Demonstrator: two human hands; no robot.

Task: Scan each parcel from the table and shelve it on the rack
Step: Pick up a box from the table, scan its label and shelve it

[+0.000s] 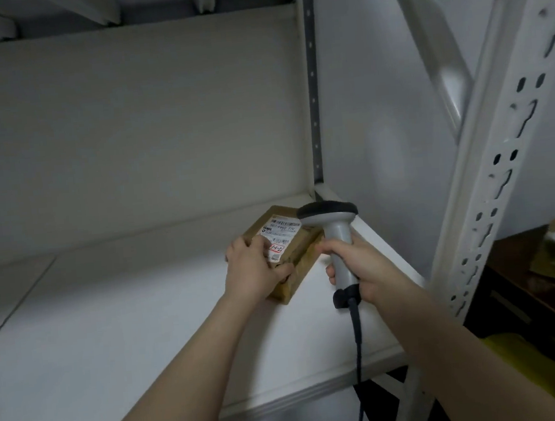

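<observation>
A small brown cardboard parcel [299, 258] with a white shipping label and a red-edged sticker lies on the white rack shelf [128, 324], near its back right corner. My left hand [254, 269] grips the parcel's near left side, fingers over the label. My right hand [358, 267] is closed around the handle of a grey barcode scanner [333, 225]. The scanner's dark head sits just right of the parcel's far end, and its black cable hangs down past the shelf edge.
A perforated white upright post [501, 174] stands at the right front of the rack, with a diagonal brace behind it. Another shelf board [117, 6] is overhead. Dark and yellowish items [546, 304] sit lower right, beyond the post.
</observation>
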